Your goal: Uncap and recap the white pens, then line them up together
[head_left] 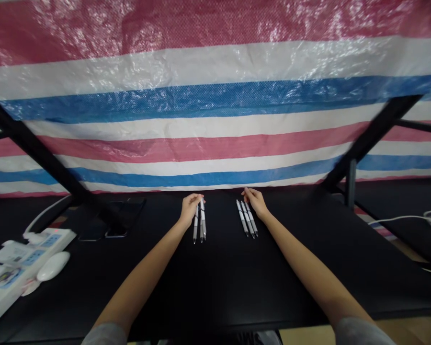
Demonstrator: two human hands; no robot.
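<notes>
As the left hand (190, 209) pinches slim pens (199, 223), right hand (255, 202) gripping three more (246, 218), on black tabletop (215, 287)

1. A striped plastic tarp (215, 115) in red, white and blue is hanging across the far side, its creases catching light.
2. Black metal bars (32, 143) are slanting down across it on both sides.
3. A black table (237, 287) is stretching across the lower view.
4. A pale floor (305, 335) is showing beyond the table's near edge.
5. Soft indoor light is falling evenly.
</notes>
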